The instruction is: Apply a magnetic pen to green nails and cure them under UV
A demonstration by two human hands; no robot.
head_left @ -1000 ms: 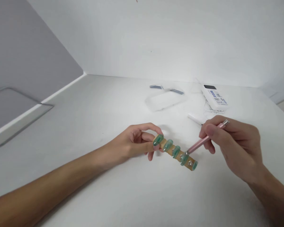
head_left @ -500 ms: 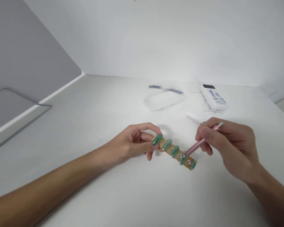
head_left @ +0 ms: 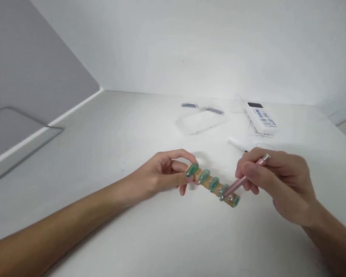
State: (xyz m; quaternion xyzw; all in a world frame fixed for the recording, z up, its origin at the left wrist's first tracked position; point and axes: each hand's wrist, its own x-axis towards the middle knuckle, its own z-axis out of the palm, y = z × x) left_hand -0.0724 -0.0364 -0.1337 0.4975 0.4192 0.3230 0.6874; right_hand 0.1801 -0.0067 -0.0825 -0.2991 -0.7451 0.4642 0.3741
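A narrow tan strip (head_left: 197,174) carries several glossy green false nails (head_left: 204,177) set crosswise along it. Its upper left end is pinched between the thumb and fingers of my left hand (head_left: 170,171), and it slants down to the right above the table. Gripped like a pencil in my right hand (head_left: 279,182) is a slim pink pen-shaped tool (head_left: 238,183) with a silver end. The tool's tip is at the lower edge of the green nail second from the strip's right end. A clear round bead (head_left: 231,199) shows near that end.
On the white table (head_left: 109,231) behind my hands lie a clear plastic tray (head_left: 200,124), a white box-shaped device (head_left: 261,118) with a label and cables, and a white pen-like stick (head_left: 237,144). A thin wire frame (head_left: 25,154) stands at the left by the grey panel.
The pink tool's tip has moved slightly down and left across the nail, and my right hand has shifted a little with it. My left hand and the strip have stayed nearly still.
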